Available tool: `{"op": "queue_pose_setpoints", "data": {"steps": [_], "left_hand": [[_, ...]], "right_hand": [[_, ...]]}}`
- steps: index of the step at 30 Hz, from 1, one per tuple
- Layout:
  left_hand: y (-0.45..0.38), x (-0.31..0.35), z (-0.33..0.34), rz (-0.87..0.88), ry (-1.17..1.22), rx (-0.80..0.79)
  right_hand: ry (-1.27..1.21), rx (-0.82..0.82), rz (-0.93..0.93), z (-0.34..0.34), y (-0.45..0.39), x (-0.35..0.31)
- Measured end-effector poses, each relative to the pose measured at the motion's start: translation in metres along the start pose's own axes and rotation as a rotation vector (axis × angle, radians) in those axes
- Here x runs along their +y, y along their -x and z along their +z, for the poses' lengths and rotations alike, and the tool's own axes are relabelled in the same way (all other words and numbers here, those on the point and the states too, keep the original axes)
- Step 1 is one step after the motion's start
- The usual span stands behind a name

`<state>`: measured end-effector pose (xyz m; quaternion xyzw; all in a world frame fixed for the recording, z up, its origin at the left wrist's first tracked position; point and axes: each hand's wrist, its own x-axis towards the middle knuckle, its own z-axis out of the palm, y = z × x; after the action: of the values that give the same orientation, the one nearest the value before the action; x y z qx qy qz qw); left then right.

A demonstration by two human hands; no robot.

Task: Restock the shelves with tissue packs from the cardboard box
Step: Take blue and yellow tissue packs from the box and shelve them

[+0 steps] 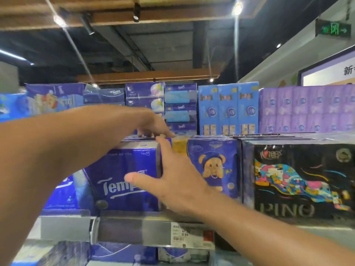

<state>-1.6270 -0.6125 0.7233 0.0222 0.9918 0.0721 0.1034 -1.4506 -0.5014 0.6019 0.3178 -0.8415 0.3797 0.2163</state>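
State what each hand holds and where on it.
Both are on the blue Tempo pack. The left hand rests fingertips on its top edge; the right hand presses open against its right front corner. Neither clearly grips it.

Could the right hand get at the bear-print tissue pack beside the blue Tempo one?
Probably yes. The right hand is open against the Tempo pack, and the bear-print pack stands right next to it with its front uncovered.

Dark open ceiling [157, 45] with wood beams [115, 8], spotlights [237, 9], green exit sign [333, 29] on right wall.
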Motion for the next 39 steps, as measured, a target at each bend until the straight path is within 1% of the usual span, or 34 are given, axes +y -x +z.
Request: {"op": "queue_pose_setpoints", "data": {"steps": [1,2,4,6,11,15,19,20,22,24,26,29,32,34,36,37,39], "left_hand": [[0.001,-0.001,-0.001,-0.018,0.025,-0.065],[0.001,-0.001,-0.002,-0.010,0.076,-0.132],[0.001,-0.003,0.000,0.026,0.166,-0.181],[0.004,-0.006,0.002,0.046,0.190,-0.167],[0.016,-0.012,0.001,0.075,0.128,-0.192],[0.009,-0.013,0.001,0.077,0.127,-0.215],[0.014,-0.013,0.004,0.099,0.129,-0.175],[0.017,-0.013,0.005,0.117,0.121,-0.142],[0.027,-0.012,0.006,0.170,0.080,-0.001],[0.040,-0.011,0.008,0.240,0.061,0.146],[0.058,-0.007,0.010,0.323,0.048,0.279],[0.088,0.004,0.019,0.483,-0.044,0.514],[0.116,0.023,0.042,0.647,-0.133,0.677],[0.136,0.039,0.066,0.785,-0.148,0.729],[0.164,0.059,0.099,0.959,-0.094,0.725],[0.178,0.069,0.119,1.050,-0.049,0.694],[0.208,0.090,0.170,1.232,0.043,0.562]], "right_hand": [[0.039,-0.008,0.041,0.011,-0.003,0.005],[0.070,0.031,0.063,0.020,-0.006,0.011],[0.093,0.131,0.081,0.031,-0.012,0.025],[0.107,0.161,0.115,0.034,-0.014,0.034],[0.134,0.186,0.186,0.038,-0.014,0.026],[0.114,0.175,0.208,0.043,-0.013,0.022],[0.098,0.155,0.253,0.042,-0.012,0.021],[0.094,0.147,0.262,0.041,-0.012,0.022],[0.099,0.144,0.276,0.034,-0.011,0.020],[0.136,0.143,0.283,0.019,-0.010,0.016],[0.192,0.176,0.274,-0.002,-0.007,0.011],[0.222,0.292,0.269,-0.030,0.008,0.009],[0.347,0.428,0.286,-0.044,0.044,0.002],[0.455,0.490,0.327,-0.049,0.082,-0.008],[0.544,0.530,0.414,-0.053,0.131,-0.019],[0.591,0.543,0.472,-0.054,0.159,-0.025],[0.677,0.573,0.597,-0.052,0.225,-0.043]]}}
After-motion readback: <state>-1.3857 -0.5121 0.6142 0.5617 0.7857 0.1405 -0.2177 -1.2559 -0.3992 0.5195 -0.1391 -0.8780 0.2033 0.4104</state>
